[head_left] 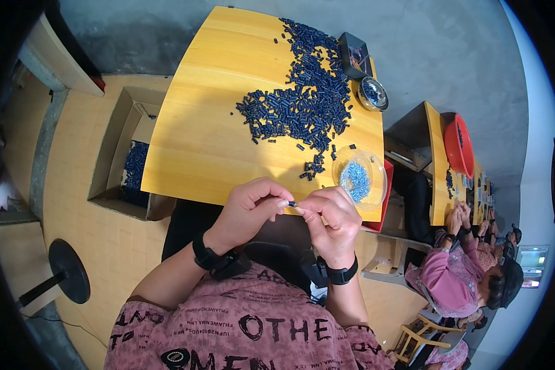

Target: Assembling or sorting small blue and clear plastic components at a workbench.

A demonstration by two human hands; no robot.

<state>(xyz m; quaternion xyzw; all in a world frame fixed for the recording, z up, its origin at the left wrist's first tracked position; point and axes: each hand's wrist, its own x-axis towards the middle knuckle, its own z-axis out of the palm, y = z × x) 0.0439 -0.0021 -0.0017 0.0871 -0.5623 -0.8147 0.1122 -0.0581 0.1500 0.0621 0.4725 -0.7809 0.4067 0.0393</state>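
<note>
Just off the table's near edge, my two hands meet over one small black cylindrical piece (291, 204). My left hand (251, 206) pinches it between thumb and forefinger. From the other side, my right hand (334, 222) closes its thumb and fingertips at the piece's right end; anything else in that pinch is too small to make out. A clear round dish (381, 185) of small light-blue and silvery parts (355, 179) stands beyond my right hand. Many similar black pieces (302, 111) lie loose across the yellow table (216, 111).
At the table's right edge are a dark tray (354, 55), a metal bowl (373, 94) and a red container (385, 196). A cardboard box (120, 123) holding black pieces stands left, near a round black stool (69, 271). Several people (450, 277) sit at tables on the right.
</note>
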